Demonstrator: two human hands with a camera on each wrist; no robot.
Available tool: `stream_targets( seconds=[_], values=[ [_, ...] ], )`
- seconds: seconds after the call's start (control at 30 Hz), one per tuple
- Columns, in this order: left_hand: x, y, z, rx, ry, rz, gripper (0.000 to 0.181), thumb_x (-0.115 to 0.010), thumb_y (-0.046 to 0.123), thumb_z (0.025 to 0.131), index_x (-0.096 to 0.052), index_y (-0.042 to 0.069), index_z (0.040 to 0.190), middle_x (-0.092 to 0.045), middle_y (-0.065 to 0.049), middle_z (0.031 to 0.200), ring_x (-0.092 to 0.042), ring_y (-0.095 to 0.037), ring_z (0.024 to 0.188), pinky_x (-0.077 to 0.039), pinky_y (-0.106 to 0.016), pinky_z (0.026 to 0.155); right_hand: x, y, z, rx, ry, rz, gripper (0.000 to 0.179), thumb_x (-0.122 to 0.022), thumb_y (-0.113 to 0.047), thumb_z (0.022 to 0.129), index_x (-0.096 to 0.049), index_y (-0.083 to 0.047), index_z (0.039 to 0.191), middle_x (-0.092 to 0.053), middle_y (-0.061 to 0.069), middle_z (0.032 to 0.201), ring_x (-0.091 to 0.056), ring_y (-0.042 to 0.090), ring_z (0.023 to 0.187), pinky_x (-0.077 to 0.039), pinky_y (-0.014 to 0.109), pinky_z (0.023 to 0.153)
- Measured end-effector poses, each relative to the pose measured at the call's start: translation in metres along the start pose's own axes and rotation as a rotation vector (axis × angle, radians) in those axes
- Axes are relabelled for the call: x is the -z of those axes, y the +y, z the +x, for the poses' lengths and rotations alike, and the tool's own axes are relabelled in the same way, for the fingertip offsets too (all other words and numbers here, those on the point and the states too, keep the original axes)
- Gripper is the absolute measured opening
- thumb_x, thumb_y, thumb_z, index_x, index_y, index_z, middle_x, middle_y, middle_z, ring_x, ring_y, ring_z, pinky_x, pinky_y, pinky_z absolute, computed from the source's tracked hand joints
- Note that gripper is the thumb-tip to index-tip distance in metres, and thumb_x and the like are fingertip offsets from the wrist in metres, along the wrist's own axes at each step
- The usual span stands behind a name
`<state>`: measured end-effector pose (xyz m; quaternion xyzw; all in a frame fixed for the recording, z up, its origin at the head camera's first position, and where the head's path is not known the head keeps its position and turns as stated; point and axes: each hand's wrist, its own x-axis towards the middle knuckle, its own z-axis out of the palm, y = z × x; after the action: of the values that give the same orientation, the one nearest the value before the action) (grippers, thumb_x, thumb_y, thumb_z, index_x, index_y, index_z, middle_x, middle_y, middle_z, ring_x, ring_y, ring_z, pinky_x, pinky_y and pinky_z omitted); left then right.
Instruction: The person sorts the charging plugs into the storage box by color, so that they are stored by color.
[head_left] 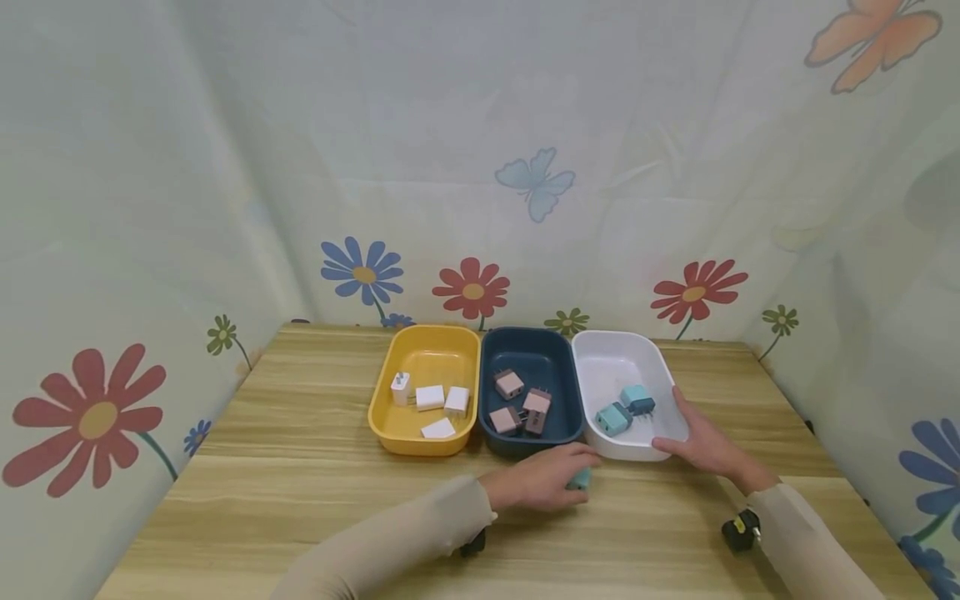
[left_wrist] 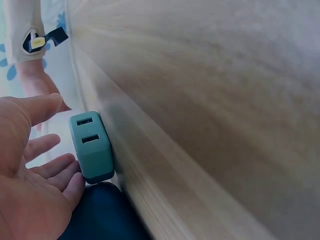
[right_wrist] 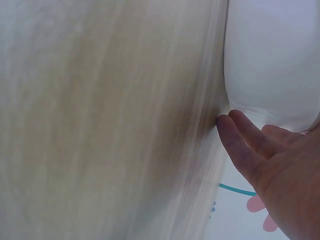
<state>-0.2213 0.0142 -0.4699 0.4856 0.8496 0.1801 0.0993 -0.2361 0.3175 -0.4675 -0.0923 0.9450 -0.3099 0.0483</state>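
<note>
A teal charger plug (left_wrist: 95, 150) with two USB ports lies on the table in front of the bins. My left hand (head_left: 543, 478) is beside it; in the left wrist view the fingers are loosely bent near its side and the thumb stands apart from it. My right hand (head_left: 705, 440) rests against the right side and near corner of the white bin (head_left: 633, 451), its fingers extended along the outer wall in the right wrist view. Two teal charger plugs, one of them this lighter one (head_left: 613, 419), lie inside that bin.
Left of the white bin, touching in a row, stand a dark blue bin (head_left: 525, 340) with several pink-brown charger plugs (head_left: 508, 383) and a yellow bin (head_left: 433, 337) with several white ones (head_left: 430, 397). A flowered curtain (head_left: 480, 167) hangs behind the wooden table (head_left: 300, 433).
</note>
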Motion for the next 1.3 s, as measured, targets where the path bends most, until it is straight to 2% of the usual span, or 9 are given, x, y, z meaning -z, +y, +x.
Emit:
stream_targets(
  seconds=[0.3, 0.7, 1.03, 1.3],
  values=[
    [0.0034, -0.0009, -0.0026, -0.014, -0.005, -0.008, 0.05, -0.061, 0.021, 0.093, -0.044, 0.011, 0.14, -0.041, -0.003, 0.143, -0.039, -0.009, 0.128, -0.03, -0.019, 0.104, 0.0015, -0.0027, 0.0, -0.014, -0.014, 0.013, 0.108, -0.07, -0.041, 0.084, 0.003, 0.008, 0.147, -0.008, 0.035, 0.149, -0.019, 0.053, 0.131, -0.022, 0.065, 0.102],
    [0.0076, -0.0019, -0.0071, -0.025, -0.019, -0.046, 0.049, -0.064, 0.016, 0.091, -0.047, 0.013, 0.137, -0.047, 0.001, 0.136, -0.046, -0.004, 0.117, -0.036, -0.016, 0.097, 0.0016, -0.0015, -0.0013, -0.002, -0.013, 0.011, 0.107, -0.07, -0.039, 0.084, 0.003, 0.009, 0.146, -0.008, 0.036, 0.149, -0.017, 0.053, 0.132, -0.02, 0.065, 0.102],
    [0.0083, -0.0046, -0.0095, -0.029, -0.033, -0.006, 0.049, -0.07, 0.022, 0.087, -0.053, 0.009, 0.131, -0.053, 0.002, 0.125, -0.05, -0.003, 0.107, -0.038, -0.013, 0.092, 0.0022, -0.0006, -0.0013, 0.005, -0.007, -0.002, 0.108, -0.07, -0.041, 0.084, 0.002, 0.009, 0.147, -0.008, 0.036, 0.148, -0.019, 0.054, 0.131, -0.022, 0.065, 0.102],
    [0.009, -0.0036, -0.0073, -0.047, -0.064, 0.049, 0.045, -0.07, 0.024, 0.087, -0.056, 0.011, 0.128, -0.055, 0.004, 0.119, -0.049, -0.002, 0.101, -0.04, -0.013, 0.087, 0.0017, 0.0014, -0.0001, 0.005, -0.011, -0.001, 0.108, -0.07, -0.042, 0.084, 0.002, 0.008, 0.147, -0.008, 0.035, 0.149, -0.02, 0.053, 0.131, -0.022, 0.065, 0.101]
  ],
)
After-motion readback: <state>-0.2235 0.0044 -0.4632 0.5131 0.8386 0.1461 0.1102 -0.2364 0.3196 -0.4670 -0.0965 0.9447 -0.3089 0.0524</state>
